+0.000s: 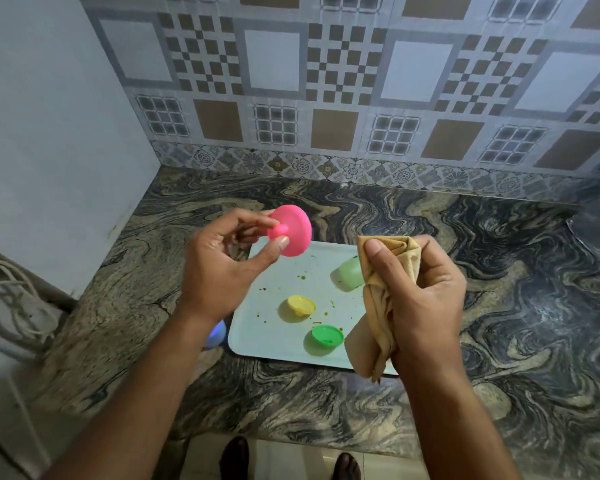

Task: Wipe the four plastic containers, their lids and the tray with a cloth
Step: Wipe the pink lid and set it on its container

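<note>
The person stands at the marbled desk point(465, 258) with both hands raised above the pale tray point(257, 327). The left hand point(219, 268) holds a pink lid point(293, 233) up on edge, its fingers point(280, 244) and thumb pinching the small knob at the lid's middle. The right hand point(426, 289) grips a bunched tan cloth point(381, 292), thumb pressed on top and fingers curled round it, the loose end hanging down over the tray's near right corner. On the tray lie a yellow lid point(301, 306) and, nearer the front edge, a green lid point(326, 337); a pale green container point(350, 273) sits towards the right, partly behind the cloth. Small brown specks dot the tray. A blue container point(217, 336) peeks out just left of the tray, mostly hidden by the left wrist
</note>
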Available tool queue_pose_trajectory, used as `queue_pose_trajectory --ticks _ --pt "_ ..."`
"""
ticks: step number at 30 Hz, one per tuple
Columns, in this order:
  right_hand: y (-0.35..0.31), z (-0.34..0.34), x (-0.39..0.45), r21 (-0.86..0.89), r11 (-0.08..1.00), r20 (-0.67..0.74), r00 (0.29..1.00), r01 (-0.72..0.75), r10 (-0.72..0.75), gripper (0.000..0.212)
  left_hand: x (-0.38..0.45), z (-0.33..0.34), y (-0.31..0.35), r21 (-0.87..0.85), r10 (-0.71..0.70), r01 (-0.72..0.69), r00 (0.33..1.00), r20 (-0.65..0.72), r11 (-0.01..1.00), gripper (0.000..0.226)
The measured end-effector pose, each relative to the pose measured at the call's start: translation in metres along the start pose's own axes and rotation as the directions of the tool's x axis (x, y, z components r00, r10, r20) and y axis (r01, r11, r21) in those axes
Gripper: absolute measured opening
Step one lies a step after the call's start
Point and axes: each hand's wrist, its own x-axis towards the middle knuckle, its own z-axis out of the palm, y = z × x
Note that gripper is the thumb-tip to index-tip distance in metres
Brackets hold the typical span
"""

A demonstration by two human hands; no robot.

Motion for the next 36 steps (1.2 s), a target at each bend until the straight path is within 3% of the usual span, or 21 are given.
queue_pose_trajectory --ticks 4,8,11,13,25,36 --pt "0.003 -0.002 0.003 -0.011 1.0 -0.003 1.0 -0.002 0.002 0.022 0.014 -0.047 -0.036 0.214 -0.136 0.149 0.988 -0.072 0.966 0.025" --pt "0.007 0.003 0.001 -0.014 1.0 0.022 1.0 -0.009 0.009 0.019 0.02 -0.081 -0.087 0.481 -0.278 0.269 0.959 -0.054 0.834 0.021" --pt "0.009 0.009 -0.002 -0.017 1.0 0.04 0.999 -0.001 0.002 0.029 0.016 -0.094 -0.115 0.597 -0.371 0.321 0.928 -0.043 0.735 0.022" --pt "0.012 0.011 -0.003 -0.036 0.999 0.059 0.998 -0.01 0.012 0.024 0.011 -0.096 -0.125 0.647 -0.385 0.314 0.922 -0.034 0.695 0.023" --pt "0.021 0.017 -0.006 -0.11 0.994 0.115 0.993 -0.013 0.026 0.035 0.007 -0.09 -0.148 0.719 -0.499 0.353 0.866 -0.01 0.599 0.019" --pt "0.025 0.013 -0.001 -0.109 0.994 0.099 0.995 -0.002 0.013 0.035 0.004 -0.084 -0.155 0.734 -0.489 0.371 0.87 -0.061 0.569 0.021"
